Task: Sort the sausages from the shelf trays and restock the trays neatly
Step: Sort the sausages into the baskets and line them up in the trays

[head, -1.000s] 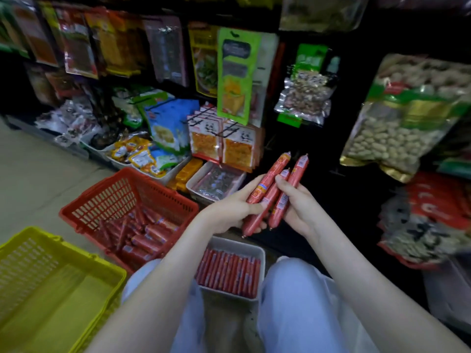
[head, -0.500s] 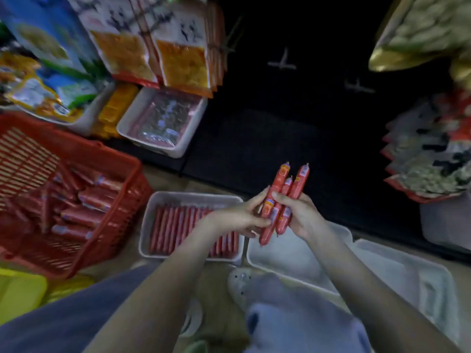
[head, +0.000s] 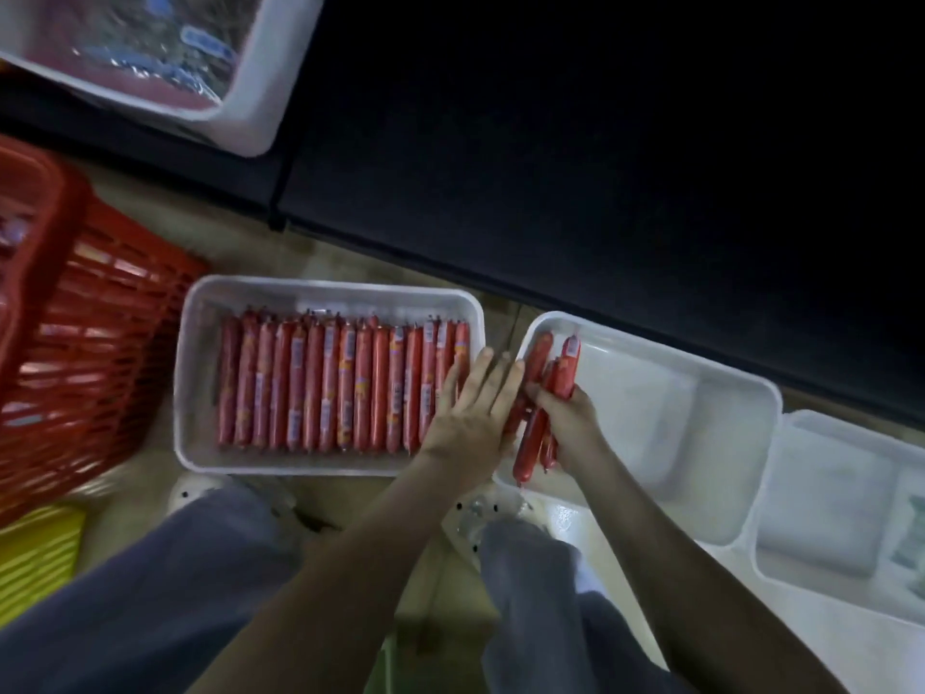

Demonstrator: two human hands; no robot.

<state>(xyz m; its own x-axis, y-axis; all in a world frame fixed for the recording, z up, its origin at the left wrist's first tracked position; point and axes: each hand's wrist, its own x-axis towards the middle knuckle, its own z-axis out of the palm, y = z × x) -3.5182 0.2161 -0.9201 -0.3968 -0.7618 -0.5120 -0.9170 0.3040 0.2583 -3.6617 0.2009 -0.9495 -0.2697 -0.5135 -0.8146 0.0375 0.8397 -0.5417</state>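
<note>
On the floor before the dark shelf base (head: 600, 167), between the knees: restocking step in hand. Grips in the right hand (head: 570, 418) a small bundle of red film-wrapped sausage sticks (head: 538, 358), about three, with fingers curled round the middle of the bundle. Holds that bundle lengthwise away from the body, over the left edge of the second white rectangular plastic tray (head: 650, 345), just beside the right rim of the filled white rectangular plastic tray (head: 330, 285). Lays the left hand (head: 470, 408) flat, fingers straight and slightly spread, on the right end of the packed row of red sausage sticks (head: 325, 388) in the filled tray, fingertips near the last sticks and the right wall. Holds nothing in the left hand.

Judged as to progress: row nearly across the whole tray, with at most a narrow gap at the right end, hidden under the left hand; cannot tell its width.

Judged as to the next move: carry the bundle over the rim, turn it parallel with the row, and set the sticks down one by one into whatever room is left, or else start a layer on top. Calls first for pressing the row leftwards with the flat hand, or lifting that hand clear. Risk judged: smooth film, so sticks slipping from the grip or landing crooked.

Also noted: red slatted plastic basket (head: 90, 343) to the left, yellow plastic basket (head: 40, 553) at lower left, third white plastic tray (head: 851, 428) at far right.
</note>
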